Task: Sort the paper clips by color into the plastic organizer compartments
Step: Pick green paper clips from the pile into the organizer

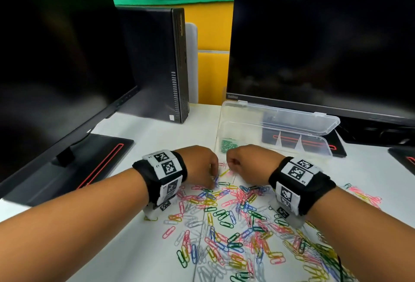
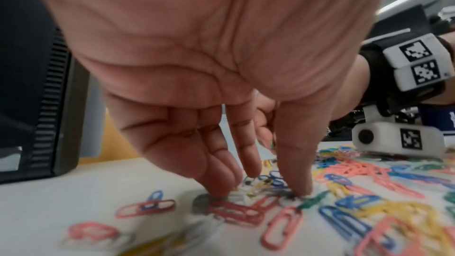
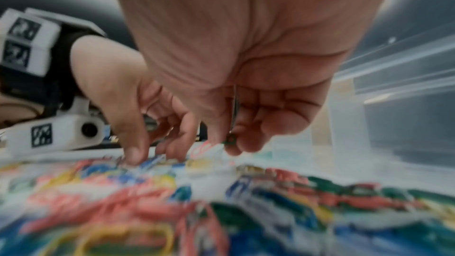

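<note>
A big messy spread of coloured paper clips is scattered across the white desk, with pink, blue, yellow, green and white ones all mixed together. The clear plastic organizer is parked just past the pile with its lid flipped up against the right monitor. One small heap of green clips can be seen in its leftmost compartment.

The left hand is lowered onto the far edge of the pile. Its fingers are spread a bit and pointed down, with the tips of the thumb and a finger pressed onto the desk among the clips; nothing looks properly pinched there.

The right hand is held just beside it, above the clips, fingers curled in. A small green clip seems to be pinched between thumb and fingertips, though that view is pretty blurry.

A small black PC tower is stood between the two monitors.
</note>
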{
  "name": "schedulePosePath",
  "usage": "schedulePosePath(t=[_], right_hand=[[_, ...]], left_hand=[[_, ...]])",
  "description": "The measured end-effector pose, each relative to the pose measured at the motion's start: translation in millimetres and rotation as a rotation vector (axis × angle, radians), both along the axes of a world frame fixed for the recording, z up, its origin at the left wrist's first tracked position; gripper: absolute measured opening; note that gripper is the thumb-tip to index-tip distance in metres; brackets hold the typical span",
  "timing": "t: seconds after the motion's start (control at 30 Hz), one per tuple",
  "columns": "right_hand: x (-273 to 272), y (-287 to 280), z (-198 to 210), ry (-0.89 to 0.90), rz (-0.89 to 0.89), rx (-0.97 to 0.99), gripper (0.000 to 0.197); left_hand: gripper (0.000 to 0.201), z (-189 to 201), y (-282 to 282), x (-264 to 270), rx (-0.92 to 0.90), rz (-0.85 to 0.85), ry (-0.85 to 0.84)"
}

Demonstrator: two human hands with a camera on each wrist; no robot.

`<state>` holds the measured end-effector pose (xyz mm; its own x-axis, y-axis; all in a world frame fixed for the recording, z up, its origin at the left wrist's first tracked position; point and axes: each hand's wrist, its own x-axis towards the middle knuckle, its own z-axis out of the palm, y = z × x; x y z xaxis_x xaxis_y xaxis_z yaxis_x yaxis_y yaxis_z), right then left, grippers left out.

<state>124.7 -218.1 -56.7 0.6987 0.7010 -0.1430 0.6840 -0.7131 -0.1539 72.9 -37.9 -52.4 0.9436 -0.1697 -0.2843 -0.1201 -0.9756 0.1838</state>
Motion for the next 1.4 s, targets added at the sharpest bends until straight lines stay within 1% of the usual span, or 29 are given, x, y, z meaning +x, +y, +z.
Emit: schedulePosePath(t=[0.07,0.13,0.23,0.3,0.4,0.5,0.57,0.63,0.67,0.7,0.77,0.8,0.87,0.93,0.97,1.03,1.1,1.17,1.27,1.33,1.4], right_hand=[[1,-6,3,0.023,-0.018,0.037,0.017],[1,-11,7,0.080,-0.030,0.100,0.014],[-1,-16,10,0.218,-0.066,0.211,0.008],[-2,-18,10,0.307,-0.086,0.260,0.005],[-2,-21,9,0.366,-0.089,0.305,0.011],[-4,-21,11,0.383,-0.099,0.365,0.006],[-7,-21,10,0.467,-0.134,0.389,0.008],[-10,-20,10,0.519,-0.152,0.356,0.019],[-12,-19,10,0.511,-0.135,0.312,0.024],[-14,-17,11,0.474,-0.100,0.254,0.025],[-18,-12,11,0.332,-0.009,0.113,0.018],[-20,-9,9,0.262,0.032,0.062,0.017],[-23,-4,5,0.142,0.091,0.001,0.019],[-24,1,3,0.047,0.086,-0.005,0.020],[-23,4,2,0.016,0.074,-0.004,0.019],[-21,10,1,0.000,0.058,-0.020,0.018],[-21,14,1,0.004,0.052,-0.066,0.017],[-21,15,-1,-0.008,0.057,-0.124,0.020],[-19,13,-7,-0.025,0.071,-0.120,0.023],[-17,11,-8,-0.022,0.075,-0.104,0.025],[-17,11,-8,-0.022,0.081,-0.093,0.026]], left_hand=[[0.022,1,5,-3,0.035,-0.010,-0.045],[0.016,3,10,-7,0.024,-0.010,-0.058],[0.009,6,18,-16,0.009,-0.022,-0.019],[0.010,5,21,-24,0.024,-0.032,0.002],[0.018,0,24,-31,0.017,-0.028,0.035],[0.023,-3,24,-34,0.015,-0.009,0.042],[0.019,-3,24,-36,0.030,-0.004,0.029],[0.011,-1,24,-37,0.053,-0.004,0.022],[0.010,0,25,-38,0.067,-0.001,0.028],[0.012,2,26,-38,0.081,0.000,0.041],[0.017,7,27,-40,0.127,-0.018,0.083],[0.018,9,27,-41,0.149,-0.033,0.093],[0.020,11,25,-41,0.145,-0.043,0.038],[0.020,9,20,-39,0.106,-0.038,-0.061],[0.020,7,17,-38,0.096,-0.044,-0.085],[0.022,2,9,-35,0.105,-0.067,-0.075],[0.025,-1,3,-34,0.153,-0.089,-0.078],[0.029,-1,5,-35,0.162,-0.070,-0.085],[0.037,0,14,-38,0.144,-0.061,-0.025],[0.031,1,18,-38,0.117,-0.056,0.001],[0.019,2,18,-37,0.066,-0.044,-0.030]])
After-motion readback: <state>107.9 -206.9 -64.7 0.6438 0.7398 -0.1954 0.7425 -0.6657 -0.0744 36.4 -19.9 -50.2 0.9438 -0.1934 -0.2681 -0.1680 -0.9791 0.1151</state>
